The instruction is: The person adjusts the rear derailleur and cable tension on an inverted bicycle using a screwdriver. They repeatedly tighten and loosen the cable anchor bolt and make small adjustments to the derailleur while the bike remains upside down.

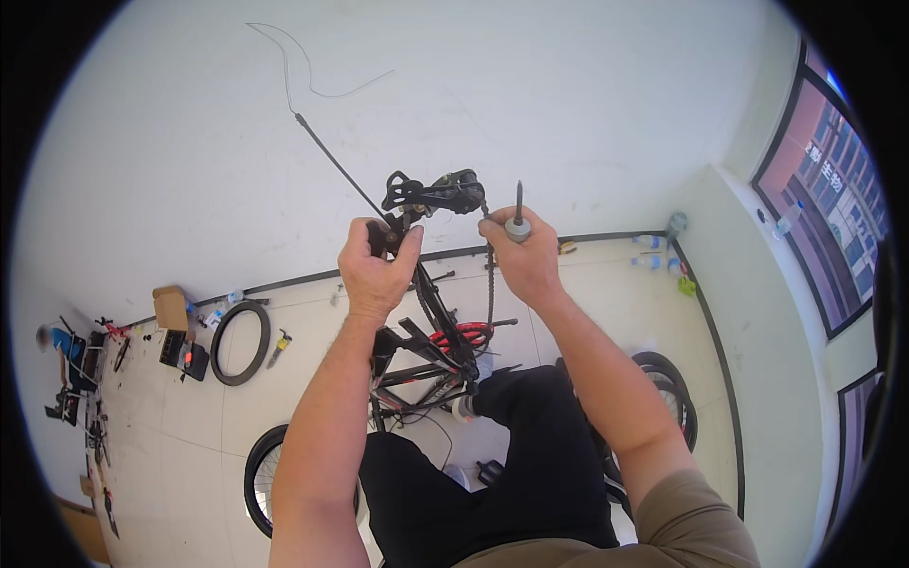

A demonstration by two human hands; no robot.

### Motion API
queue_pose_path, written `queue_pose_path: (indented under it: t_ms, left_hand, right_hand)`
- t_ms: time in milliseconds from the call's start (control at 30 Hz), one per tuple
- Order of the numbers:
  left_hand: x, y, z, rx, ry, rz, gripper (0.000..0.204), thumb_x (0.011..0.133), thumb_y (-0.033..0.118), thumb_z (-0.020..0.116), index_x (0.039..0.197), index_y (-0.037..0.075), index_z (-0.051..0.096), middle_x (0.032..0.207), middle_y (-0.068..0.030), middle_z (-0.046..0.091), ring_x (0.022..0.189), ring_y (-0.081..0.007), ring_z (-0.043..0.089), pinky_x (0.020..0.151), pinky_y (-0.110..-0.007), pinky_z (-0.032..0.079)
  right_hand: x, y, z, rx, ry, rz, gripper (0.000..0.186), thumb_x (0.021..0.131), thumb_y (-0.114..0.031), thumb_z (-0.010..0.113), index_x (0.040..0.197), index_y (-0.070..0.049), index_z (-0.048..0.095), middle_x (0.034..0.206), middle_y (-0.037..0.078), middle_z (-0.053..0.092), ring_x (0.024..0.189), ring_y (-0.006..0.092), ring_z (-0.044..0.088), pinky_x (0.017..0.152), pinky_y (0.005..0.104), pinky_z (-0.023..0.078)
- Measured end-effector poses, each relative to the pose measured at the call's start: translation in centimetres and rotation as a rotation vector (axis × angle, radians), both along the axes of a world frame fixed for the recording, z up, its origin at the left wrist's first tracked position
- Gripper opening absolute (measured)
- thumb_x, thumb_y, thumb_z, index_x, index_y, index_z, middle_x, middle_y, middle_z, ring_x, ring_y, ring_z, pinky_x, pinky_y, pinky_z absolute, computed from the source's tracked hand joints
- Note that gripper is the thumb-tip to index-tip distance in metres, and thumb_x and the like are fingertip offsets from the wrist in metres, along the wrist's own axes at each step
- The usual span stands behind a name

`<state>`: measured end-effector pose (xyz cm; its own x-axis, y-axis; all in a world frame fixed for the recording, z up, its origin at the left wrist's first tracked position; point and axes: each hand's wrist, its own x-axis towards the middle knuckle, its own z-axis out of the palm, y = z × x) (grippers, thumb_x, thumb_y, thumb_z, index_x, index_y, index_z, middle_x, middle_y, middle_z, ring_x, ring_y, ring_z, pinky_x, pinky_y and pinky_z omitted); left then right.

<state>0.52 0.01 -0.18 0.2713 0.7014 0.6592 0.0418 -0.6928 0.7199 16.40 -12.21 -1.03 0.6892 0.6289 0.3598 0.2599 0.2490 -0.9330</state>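
My left hand (377, 270) is closed around the end of the black bicycle frame (437, 317), where the rear derailleur (436, 194) is mounted. A cable housing (341, 166) slants up from there, and its bare wire (303, 57) curls loosely against the wall. To the right of the derailleur, my right hand (525, 260) is closed with a screwdriver (518, 213) in it, shaft upward. Its thumb and fingertips touch the chain (490, 284), which hangs down from the derailleur. The screwdriver tip is apart from the derailleur. Red parts (464, 336) show lower on the frame.
Wheels lie at my lower left (260, 478) and right (668, 388). On the floor to the left are a loose tyre (241, 343), a yellow-handled tool (279, 348) and an open cardboard box (172, 310). Plastic bottles (649, 251) stand by the right corner. Another person (64, 346) is far left.
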Motion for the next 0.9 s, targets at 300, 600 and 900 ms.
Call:
queue_pose_path:
  t_ms: [300,600,900]
  left_hand:
    - [0.0,-0.2,-0.1,-0.018,-0.021,-0.025,0.038,0.076,0.021,0.085,0.083,0.003,0.053,0.069,-0.0021,0.059,0.059,-0.0079,0.049,0.052,-0.025,0.042]
    - [0.0,-0.3,0.0,-0.047,-0.015,-0.03,0.038,0.076,0.021,0.085,0.084,0.003,0.053,0.069,-0.0013,0.059,0.058,-0.0062,0.047,0.051,-0.024,0.041]
    - [0.2,-0.1,-0.2,0.005,0.002,-0.023,0.04,0.073,0.018,0.087,0.087,0.003,0.052,0.066,-0.0015,0.06,0.058,-0.0071,0.051,0.052,-0.024,0.044]
  right_hand:
    - [-0.5,0.0,0.2,0.164,0.082,-0.049,0.015,0.088,-0.011,0.073,0.097,0.0,0.068,0.072,-0.003,0.061,0.066,0.0054,0.049,0.06,0.0243,0.042]
    - [-0.4,-0.2,0.1,0.08,0.037,-0.04,0.011,0.087,-0.011,0.072,0.092,-0.001,0.071,0.067,-0.002,0.059,0.058,0.0048,0.051,0.052,0.0235,0.041]
    - [-4.1,-4.6,-8.1,-0.111,0.487,-0.068,0.015,0.086,-0.007,0.068,0.096,0.003,0.066,0.063,0.002,0.057,0.048,0.0085,0.049,0.045,0.0253,0.038]
